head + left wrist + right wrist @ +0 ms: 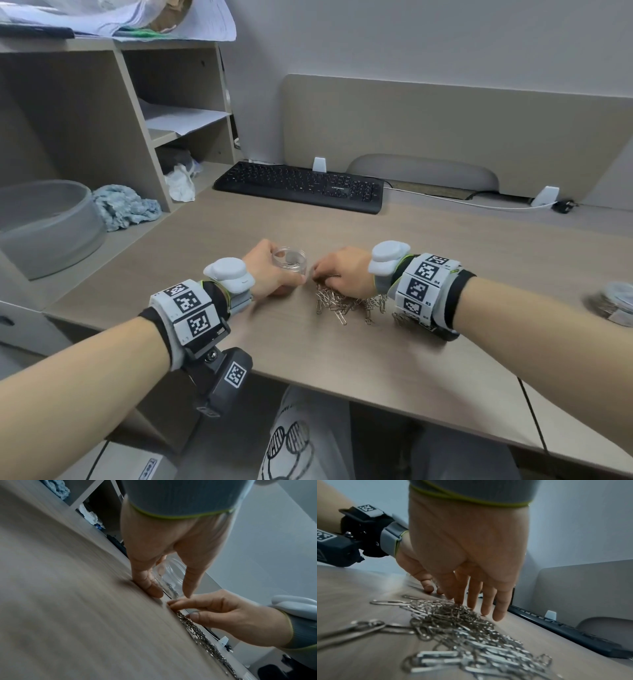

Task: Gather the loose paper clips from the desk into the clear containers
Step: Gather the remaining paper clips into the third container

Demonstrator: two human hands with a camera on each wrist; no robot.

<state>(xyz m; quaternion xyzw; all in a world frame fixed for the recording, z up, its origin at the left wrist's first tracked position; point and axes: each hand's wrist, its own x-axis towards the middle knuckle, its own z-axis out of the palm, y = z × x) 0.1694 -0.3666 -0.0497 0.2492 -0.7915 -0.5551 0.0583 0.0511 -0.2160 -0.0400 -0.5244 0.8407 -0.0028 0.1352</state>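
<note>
- From the head view we see both hands on the desk (359, 370), with two clear jars: one in the left hand (267, 270), a second jar (613, 305) at the far right edge, well apart from the hands.
- The second jar appears only in the head view and is blurred; it seems to hold a mass of clips, which we cannot count.
- The left wrist view shows what the head view hides: the held jar (171, 573) is tipped on its side, its wall low against the desk, with the thumb (190, 580) on one side and curled fingers (147, 584) on the other. The left hand is thus grasping the jar.
- In that view a few clips lie inside the jar against its lower wall; we cannot count them.
- The right wrist view alone shows the clips (462, 626) closely: a tangled silver heap on the desk, several linked in chains. The number is too great to count.
- The right hand (342, 274) rests on the far end of the heap, just beside the jar's mouth. The wrist view shows its fingers (489, 601) extended, tips down on the clips and the desk, clenching nothing.
- Beyond the hands we count one black keyboard (301, 186), one grey bin (48, 226) and one blue cloth (125, 205) at the left.
</note>
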